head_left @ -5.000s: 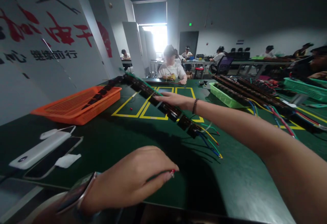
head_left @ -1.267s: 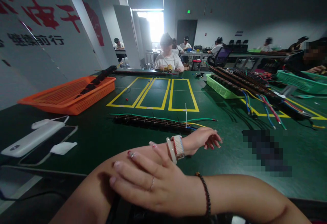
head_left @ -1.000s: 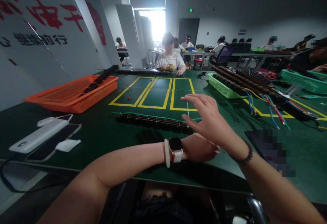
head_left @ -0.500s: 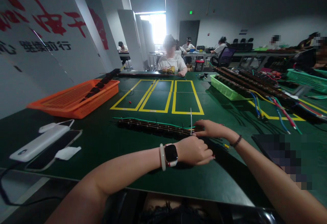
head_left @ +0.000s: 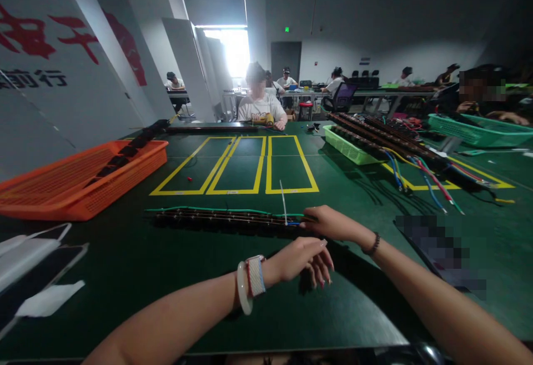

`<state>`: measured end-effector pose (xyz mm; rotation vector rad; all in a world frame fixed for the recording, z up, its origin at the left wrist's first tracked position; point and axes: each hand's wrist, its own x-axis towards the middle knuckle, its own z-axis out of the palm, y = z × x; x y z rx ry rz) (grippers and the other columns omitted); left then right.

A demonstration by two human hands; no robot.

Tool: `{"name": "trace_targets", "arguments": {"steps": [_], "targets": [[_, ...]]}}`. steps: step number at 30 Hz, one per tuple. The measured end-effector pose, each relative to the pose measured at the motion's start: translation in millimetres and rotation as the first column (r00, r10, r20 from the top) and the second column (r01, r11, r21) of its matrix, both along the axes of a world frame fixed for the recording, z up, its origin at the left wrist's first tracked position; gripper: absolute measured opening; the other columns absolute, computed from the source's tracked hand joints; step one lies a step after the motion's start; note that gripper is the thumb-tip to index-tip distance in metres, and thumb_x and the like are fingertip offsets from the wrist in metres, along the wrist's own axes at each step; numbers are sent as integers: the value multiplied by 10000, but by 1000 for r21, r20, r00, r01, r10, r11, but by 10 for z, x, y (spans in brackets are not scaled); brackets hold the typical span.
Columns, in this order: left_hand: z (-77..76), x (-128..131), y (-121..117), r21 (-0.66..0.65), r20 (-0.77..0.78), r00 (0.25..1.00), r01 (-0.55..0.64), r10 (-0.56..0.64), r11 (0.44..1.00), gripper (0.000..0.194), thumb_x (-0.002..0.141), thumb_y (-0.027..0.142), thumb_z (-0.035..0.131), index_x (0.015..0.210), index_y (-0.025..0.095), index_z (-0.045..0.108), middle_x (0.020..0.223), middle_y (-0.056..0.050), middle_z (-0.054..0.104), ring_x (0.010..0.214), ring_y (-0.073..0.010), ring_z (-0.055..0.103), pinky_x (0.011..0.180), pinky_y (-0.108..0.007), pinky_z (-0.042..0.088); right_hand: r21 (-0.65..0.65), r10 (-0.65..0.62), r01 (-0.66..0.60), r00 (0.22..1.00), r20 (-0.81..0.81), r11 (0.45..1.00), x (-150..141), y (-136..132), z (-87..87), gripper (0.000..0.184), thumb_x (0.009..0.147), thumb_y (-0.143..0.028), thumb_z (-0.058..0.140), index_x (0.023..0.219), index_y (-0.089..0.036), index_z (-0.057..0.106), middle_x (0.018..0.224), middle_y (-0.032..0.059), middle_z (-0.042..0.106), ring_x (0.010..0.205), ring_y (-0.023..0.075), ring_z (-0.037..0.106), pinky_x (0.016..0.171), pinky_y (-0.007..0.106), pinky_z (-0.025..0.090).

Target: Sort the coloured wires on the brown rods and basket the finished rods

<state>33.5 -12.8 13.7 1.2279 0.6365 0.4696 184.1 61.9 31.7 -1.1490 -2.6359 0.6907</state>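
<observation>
1. Head view, center: a long black strip is lying across the green table, its left end pointing toward the left of the frame, with a green wire running along its far side
2. Head view, right of center: the right hand is reaching down to the strip's right end, its fingertips bunching at a blue wire; whether they are pinching it is not possible to tell
3. Head view, just left of those fingertips: a white tie is sticking up from the strip
4. Head view, lower center: the left hand is hovering nearer the camera, its fingers hanging loosely curled and slightly spread
5. Head view, middle: yellow outlines are marking the table beyond the strip, a small red piece lying inside the left one
6. Head view, left: an orange basket is holding part of another black strip; below it, a white crumpled sheet is resting
7. Head view, upper right: a light green basket is supporting several strips with colored wires
8. Head view, upper center: a person is sitting across the table
</observation>
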Motion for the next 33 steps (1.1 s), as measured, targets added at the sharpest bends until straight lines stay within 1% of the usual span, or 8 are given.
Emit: {"name": "trace_targets", "arguments": {"steps": [5,9,13,17,21,24,27,33], "targets": [[-47,-84,-24,-208,96,988,-95,117,974,454,878,477,374,805,84,589,735,-131,648,635,-168,631,646,-297,483,3,10,-10,996,-86,1000,-236,-50,-111,322,873,-464,511,824,-150,566,727,22,585,600,103,482,525,199,302],[-116,-91,-15,-311,148,964,-168,222,936,372,877,389,413,826,66,591,844,-173,663,752,-201,655,771,-345,482,-81,-42,36,996,-78,996,-139,-17,-131,343,811,-479,587,886,-144,600,783,35,613,637,119,512,550,205,329],[-150,-77,8,-433,178,937,-201,301,879,340,895,338,397,866,49,573,1008,-232,641,923,-237,643,948,-411,416,-117,-91,85,995,-46,989,6,-1,-150,259,803,-383,593,850,-130,620,702,10,591,598,105,482,520,200,301],[-141,-77,23,-469,185,927,-208,325,859,359,893,345,425,1010,32,555,1025,-218,639,958,-240,633,1014,-430,360,42,-133,134,990,-38,990,-4,-54,-179,195,781,-330,614,764,-136,620,671,1,573,578,93,449,519,207,272],[-126,-69,25,-504,287,868,-222,405,834,303,878,253,464,1111,68,517,1104,-185,619,1040,-214,596,1028,-402,351,263,-94,108,993,-67,959,-62,-106,-228,109,774,-258,639,797,-151,643,718,15,590,663,116,488,603,219,316],[-121,-60,34,-510,323,804,-297,500,807,272,888,250,449,1087,90,544,1143,-152,603,1095,-188,556,1029,-343,352,420,-43,73,996,-82,905,-82,-132,-263,74,810,-224,621,823,-165,663,722,23,597,705,130,498,674,243,328],[-119,-58,58,-523,339,729,-380,594,763,262,904,303,437,1024,110,569,1086,-127,618,1075,-180,556,1002,-316,376,533,-11,28,999,-36,846,-97,-161,-284,173,879,-285,558,808,-175,670,711,33,593,697,136,488,674,270,312],[-145,-51,107,-544,362,641,-445,677,712,205,912,325,444,852,153,536,965,-78,631,981,-166,577,926,-322,431,722,50,-140,988,145,678,-144,-232,-297,217,922,-192,461,1028,-138,643,809,75,604,733,172,483,699,313,334]]}}
